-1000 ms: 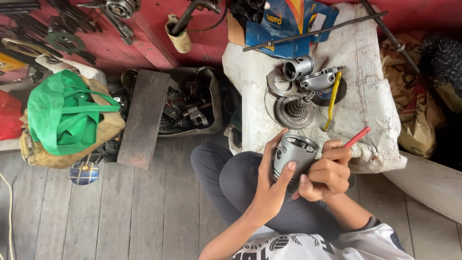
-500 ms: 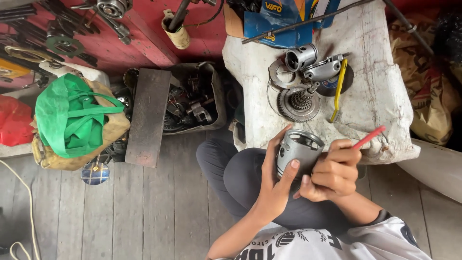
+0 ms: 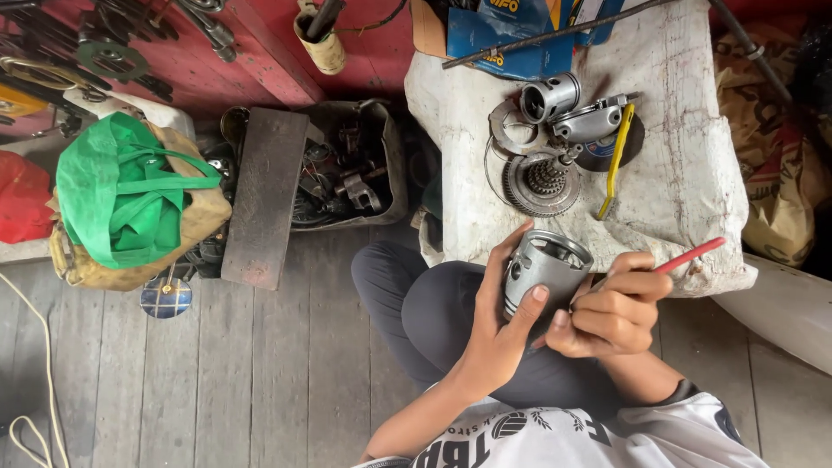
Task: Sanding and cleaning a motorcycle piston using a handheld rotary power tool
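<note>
The metal piston (image 3: pixel 544 270) sits cupped in the left hand (image 3: pixel 498 334) — the right hand (image 3: pixel 611 314) pinches a red-handled tool (image 3: pixel 685 256).

One view only, from a camera on the person's head, looking almost straight down. It sits close above the lap: the hands, left (image 3: pixel 494 325) and right (image 3: pixel 611 312), fill the lower middle, with the shirt chest cut off by the bottom edge. The top of the picture faces away from the body, taking in the cloth-covered desk (image 3: pixel 693 173) at upper right. The plank floor (image 3: pixel 217 381) spreads over the lower left, farther from the lens. A green bag (image 3: pixel 121 191) lies near the left edge, a red board (image 3: pixel 251 52) along the top.
</note>
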